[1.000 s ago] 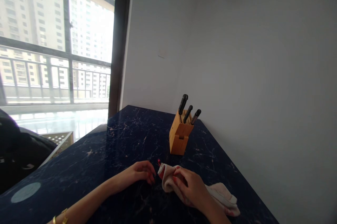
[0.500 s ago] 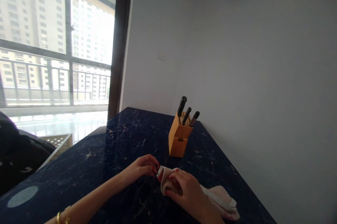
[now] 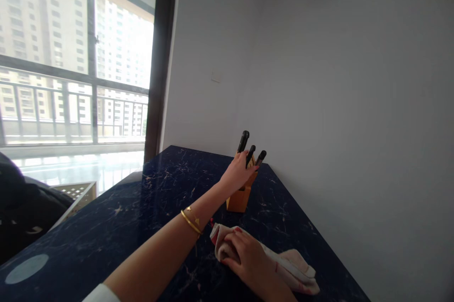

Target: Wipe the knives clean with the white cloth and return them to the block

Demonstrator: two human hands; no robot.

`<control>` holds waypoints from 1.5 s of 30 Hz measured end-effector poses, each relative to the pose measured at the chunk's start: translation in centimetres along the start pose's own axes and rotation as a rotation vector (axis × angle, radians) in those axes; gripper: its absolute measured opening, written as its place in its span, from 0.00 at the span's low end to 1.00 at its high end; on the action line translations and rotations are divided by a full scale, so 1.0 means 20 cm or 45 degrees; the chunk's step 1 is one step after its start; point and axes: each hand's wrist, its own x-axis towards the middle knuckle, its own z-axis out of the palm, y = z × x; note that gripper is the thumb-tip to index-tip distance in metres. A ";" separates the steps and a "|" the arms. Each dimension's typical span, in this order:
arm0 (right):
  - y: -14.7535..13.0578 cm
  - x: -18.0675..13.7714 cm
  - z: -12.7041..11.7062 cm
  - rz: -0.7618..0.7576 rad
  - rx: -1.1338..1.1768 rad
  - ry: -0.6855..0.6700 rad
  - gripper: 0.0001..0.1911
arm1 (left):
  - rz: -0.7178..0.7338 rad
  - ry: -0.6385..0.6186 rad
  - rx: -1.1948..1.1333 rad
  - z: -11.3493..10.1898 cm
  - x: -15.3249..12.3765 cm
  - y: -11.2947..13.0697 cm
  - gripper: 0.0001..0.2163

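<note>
Out over the wooden knife block (image 3: 237, 202), my left hand (image 3: 238, 169) has its thumb and fingers apart, around the lower part of the middle black knife handle (image 3: 250, 152). Whether the fingers touch that handle is unclear. A taller black handle (image 3: 243, 140) stands to its left and a third handle (image 3: 261, 156) to its right, all upright in the block. My right hand (image 3: 250, 254) is closed on a folded, pale towel (image 3: 296, 266) with reddish marks, lying on the table. Small red spots show by the towel's left end; I cannot make out what they are.
The dark blue marbled table (image 3: 170, 184) narrows toward a grey wall (image 3: 336, 103) on the right and back. A pale round patch (image 3: 26, 269) is at its left front. Left of the table are a black object (image 3: 28, 202), a perforated panel (image 3: 80, 191) and windows.
My left hand has left the towel's left end and moved forward and right to the knife block. My right hand stays on the towel.
</note>
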 end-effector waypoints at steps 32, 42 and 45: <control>0.05 0.04 0.02 0.032 -0.155 -0.036 0.15 | -0.636 0.627 -0.866 -0.63 -0.81 -0.47 0.12; 0.04 0.04 0.02 0.027 -0.181 -0.012 0.13 | -0.879 0.476 -1.208 -0.58 -0.85 -0.65 0.08; 0.05 0.04 0.02 0.026 -0.172 0.001 0.13 | -0.886 0.408 -1.235 -0.55 -0.86 -0.66 0.08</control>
